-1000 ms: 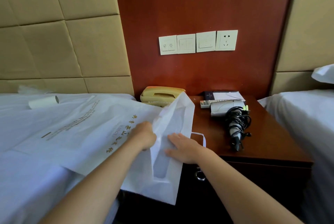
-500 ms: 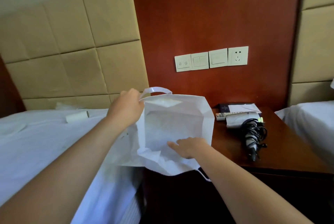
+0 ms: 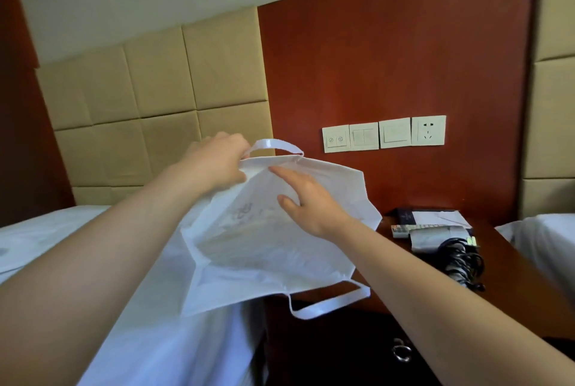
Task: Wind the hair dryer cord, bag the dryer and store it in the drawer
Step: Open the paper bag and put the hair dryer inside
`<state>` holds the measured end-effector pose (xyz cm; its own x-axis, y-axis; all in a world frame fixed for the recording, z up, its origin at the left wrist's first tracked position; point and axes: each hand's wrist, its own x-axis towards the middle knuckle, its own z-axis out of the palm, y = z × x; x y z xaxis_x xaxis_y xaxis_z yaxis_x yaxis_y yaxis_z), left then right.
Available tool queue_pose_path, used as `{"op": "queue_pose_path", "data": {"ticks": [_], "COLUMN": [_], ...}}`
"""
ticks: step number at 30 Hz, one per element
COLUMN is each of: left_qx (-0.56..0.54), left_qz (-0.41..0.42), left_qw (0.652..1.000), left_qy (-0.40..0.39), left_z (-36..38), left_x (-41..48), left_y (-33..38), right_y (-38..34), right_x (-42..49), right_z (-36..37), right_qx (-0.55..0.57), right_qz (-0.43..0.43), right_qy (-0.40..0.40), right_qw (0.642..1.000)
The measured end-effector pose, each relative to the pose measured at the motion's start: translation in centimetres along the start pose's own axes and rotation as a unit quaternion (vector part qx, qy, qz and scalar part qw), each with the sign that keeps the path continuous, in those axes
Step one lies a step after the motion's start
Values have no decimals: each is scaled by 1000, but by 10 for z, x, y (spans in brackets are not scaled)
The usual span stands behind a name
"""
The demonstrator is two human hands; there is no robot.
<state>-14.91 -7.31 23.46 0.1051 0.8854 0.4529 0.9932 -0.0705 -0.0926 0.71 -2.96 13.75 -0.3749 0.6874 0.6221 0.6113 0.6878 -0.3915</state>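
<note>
Bag (image 3: 264,245) raised higher than before, over counter's (image 3: 513,276) left edge. Left hand (image 3: 214,164) pinches rim; right hand (image 3: 311,205) flat inside, fingers straight. Dryer (image 3: 435,236) near rear-right corner.

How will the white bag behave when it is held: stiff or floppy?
Probably floppy: the white bag creases and sags below the left hand pinching its rim. Likely light too, since that one pinch keeps its top up.

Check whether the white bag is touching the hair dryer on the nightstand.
Apart. Head view shows bare nightstand wood between the white bag edge and the hair dryer.
</note>
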Motion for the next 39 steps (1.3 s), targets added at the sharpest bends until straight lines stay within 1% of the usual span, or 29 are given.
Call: {"op": "queue_pose_path", "data": {"ticks": [3,4,6,8,10,12,14,18,20,22,25,28,30,35,37,39], "left_qx": [86,95,76,30,-24,-77,-114,-149,-151,-141,-131,-122,-138,-161,-168,-172], "left_qz": [9,10,19,26,29,37,43,51,73,88,110,128,138,142,138,136], "left_qw": [993,990,988,991,994,993,990,984,984,985,985,984,981,977,976,975], "left_qy": [83,103,130,126,99,75,72,77,60,39,17,12,1,-14,-18,-23], "left_z": [-16,-20,-26,-27,-23,-13,-1,19,26,32,41,51,58,71,77,83], "left_x": [0,-1,-1,-1,-3,-6,-9,-7,-3,1,4,7,11,13,13,12], "left_y": [8,9,9,7,7,10,16,37,49,64,87,105,112,117,117,118], "right_y": [-3,-4,-8,-10,-8,-4,1,13,25,41,70,105,132,185,195,203], "right_x": [12,14,17,14,6,-5,-18,-52,-69,-82,-100,-122,-135,-157,-158,-155], "right_z": [-7,-9,-16,-22,-28,-34,-42,-65,-77,-92,-118,-131,-130,-104,-90,-78], "right_qx": [-52,-57,-68,-81,-86,-86,-82,-71,-73,-97,-132,-179,-187,-154,-117,-74], "right_qz": [10,20,43,58,68,77,79,70,85,103,174,268,329,457,496,520], "right_qy": [-3,-4,-6,-14,-24,-36,-37,-28,-23,0,34,42,37,12,22,49], "right_qw": [999,998,997,995,994,993,993,995,993,990,975,946,925,876,860,849]}}
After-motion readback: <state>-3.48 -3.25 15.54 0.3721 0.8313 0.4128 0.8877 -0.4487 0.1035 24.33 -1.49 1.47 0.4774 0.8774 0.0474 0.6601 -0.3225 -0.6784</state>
